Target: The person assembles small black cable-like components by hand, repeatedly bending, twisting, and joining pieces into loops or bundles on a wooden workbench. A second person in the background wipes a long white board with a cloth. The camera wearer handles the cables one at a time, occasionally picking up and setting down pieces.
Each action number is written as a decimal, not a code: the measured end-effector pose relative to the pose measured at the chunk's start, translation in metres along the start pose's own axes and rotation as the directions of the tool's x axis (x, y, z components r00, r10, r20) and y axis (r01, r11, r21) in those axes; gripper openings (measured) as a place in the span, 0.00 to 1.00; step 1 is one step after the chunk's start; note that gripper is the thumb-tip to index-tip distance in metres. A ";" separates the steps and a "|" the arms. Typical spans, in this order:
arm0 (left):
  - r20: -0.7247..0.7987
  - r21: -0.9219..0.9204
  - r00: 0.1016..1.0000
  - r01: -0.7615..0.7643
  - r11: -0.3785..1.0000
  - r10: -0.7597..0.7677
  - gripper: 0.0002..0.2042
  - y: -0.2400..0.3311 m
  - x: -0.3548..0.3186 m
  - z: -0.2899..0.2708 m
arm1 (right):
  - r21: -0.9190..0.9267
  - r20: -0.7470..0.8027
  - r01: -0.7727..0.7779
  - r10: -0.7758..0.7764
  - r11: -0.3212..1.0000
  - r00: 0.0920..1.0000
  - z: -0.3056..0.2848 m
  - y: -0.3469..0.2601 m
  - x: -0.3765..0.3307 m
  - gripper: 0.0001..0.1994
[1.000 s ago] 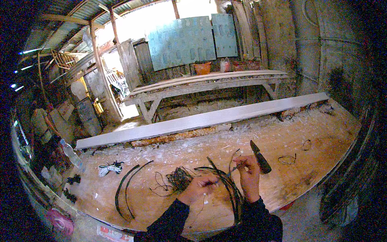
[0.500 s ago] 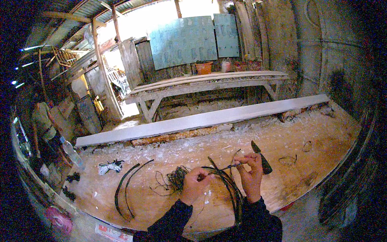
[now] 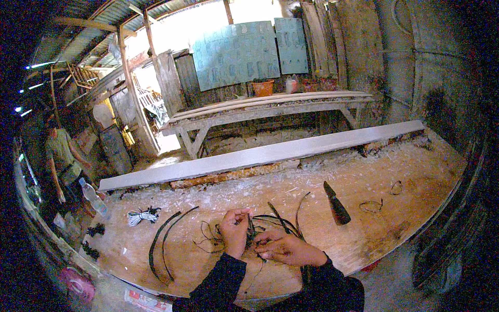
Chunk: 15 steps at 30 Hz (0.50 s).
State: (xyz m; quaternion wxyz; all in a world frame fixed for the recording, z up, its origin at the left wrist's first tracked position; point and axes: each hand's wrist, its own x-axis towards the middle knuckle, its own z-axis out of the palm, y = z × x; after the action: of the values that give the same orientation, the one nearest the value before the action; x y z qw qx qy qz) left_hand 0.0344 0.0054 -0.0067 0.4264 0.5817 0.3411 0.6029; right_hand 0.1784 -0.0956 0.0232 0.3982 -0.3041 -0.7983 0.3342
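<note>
My left hand [image 3: 234,232] is closed in a pinch on a short dark strip [image 3: 250,224] that stands up from its fingertips. My right hand [image 3: 291,249] has come close beside it, fingers curled together; what they grip is hidden. Behind and between the hands lies a tangled bundle of thin dark cord [image 3: 209,238], mostly covered now. Long dark flexible strips [image 3: 280,218] curve past my right hand toward my body. To the right lies a dark tapered piece [image 3: 338,206], pointed at its far end. Two curved dark strips [image 3: 158,242] rest left of my left hand.
Beyond my hands a long white board [image 3: 265,154] spans the worktable. A white and black cord bundle [image 3: 142,216], a clear bottle [image 3: 93,197] and dark clumps [image 3: 90,249] lie left. Thin loops [image 3: 371,207] lie right. A person [image 3: 65,158] stands at far left.
My right hand has moved left and down to meet my left hand, which has risen and shifted left. The dark tapered piece and the thin strip near it are more exposed.
</note>
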 end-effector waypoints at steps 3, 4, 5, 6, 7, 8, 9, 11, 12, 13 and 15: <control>0.021 -0.035 0.999 -0.042 0.999 0.043 0.05 -0.006 0.001 0.000 | -0.010 0.010 0.029 -0.029 1.000 1.000 0.000 0.001 0.001 0.10; 0.026 -0.058 0.997 -0.073 0.996 0.075 0.05 -0.007 0.001 0.000 | -0.017 -0.004 0.030 -0.030 0.999 1.000 -0.002 0.001 -0.001 0.10; 0.040 -0.047 0.997 -0.066 0.997 0.068 0.05 -0.008 0.001 0.000 | -0.023 -0.017 0.031 -0.032 0.999 0.999 -0.004 0.001 -0.003 0.10; 0.054 -0.035 0.997 -0.059 0.998 0.061 0.05 -0.007 0.000 0.000 | -0.028 -0.030 0.032 -0.033 0.999 0.999 -0.007 0.001 -0.004 0.10; 0.068 -0.023 0.996 -0.052 0.998 0.053 0.05 -0.007 0.000 0.000 | -0.031 -0.013 0.035 -0.035 0.999 0.999 -0.009 0.001 -0.004 0.10; 0.079 -0.009 0.995 -0.053 0.999 0.053 0.05 -0.005 -0.001 0.000 | -0.033 0.005 0.037 -0.037 0.999 0.999 -0.011 0.001 -0.005 0.10; 0.090 0.006 0.994 -0.054 0.999 0.053 0.05 -0.004 -0.001 0.001 | -0.034 0.023 0.040 -0.039 0.999 0.999 -0.012 0.001 -0.004 0.10; 0.109 0.005 0.994 -0.025 1.000 0.024 0.06 0.000 -0.004 0.002 | -0.063 -0.005 -0.010 0.010 0.998 1.000 -0.009 -0.001 -0.004 0.10; 0.117 -0.010 0.993 0.006 1.000 -0.005 0.06 0.001 -0.004 0.002 | -0.077 -0.020 -0.036 0.035 0.996 0.999 -0.008 -0.002 -0.004 0.10; 0.126 -0.025 0.991 0.036 0.999 -0.033 0.06 0.001 -0.005 0.002 | -0.102 -0.062 -0.020 0.013 0.995 0.998 -0.008 -0.003 -0.004 0.10; 0.161 0.027 0.986 -0.057 0.998 0.051 0.06 0.000 -0.004 0.003 | -0.155 -0.144 0.010 -0.032 0.988 0.989 -0.008 -0.005 -0.004 0.09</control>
State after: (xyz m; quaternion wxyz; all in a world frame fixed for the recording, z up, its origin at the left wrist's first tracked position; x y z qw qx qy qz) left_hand 0.0369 0.0012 -0.0084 0.4266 0.6441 0.2993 0.5599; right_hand 0.1857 -0.0991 0.0292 0.4344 -0.3492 -0.7935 0.2441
